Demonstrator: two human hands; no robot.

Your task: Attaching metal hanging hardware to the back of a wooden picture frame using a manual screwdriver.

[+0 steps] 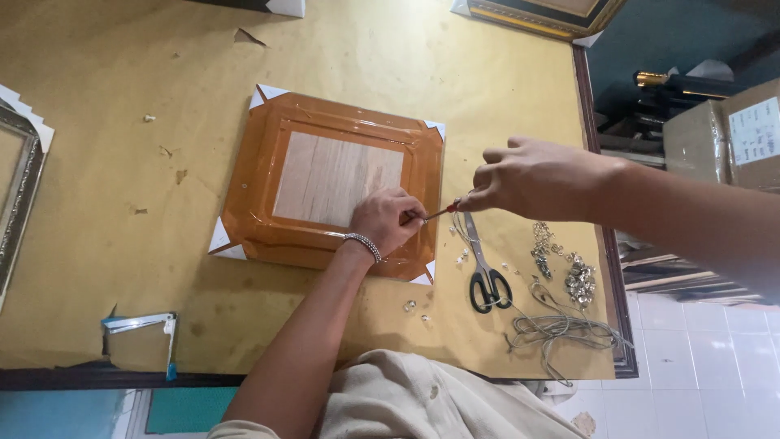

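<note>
Head view: left hand [388, 219] rests on lower right of the wrapped picture frame [329, 185] lying face-down mid-table [97, 162], fingers pinched narrow on a small tool's tip; right hand [532, 177] pinches its red handle [449, 209]; scissors [486, 272], cord [561, 328] nearby.

Glossy plastic-wrapped picture frame [333, 183] with matt wooden backing on matt paper-covered table [122, 73].
</note>
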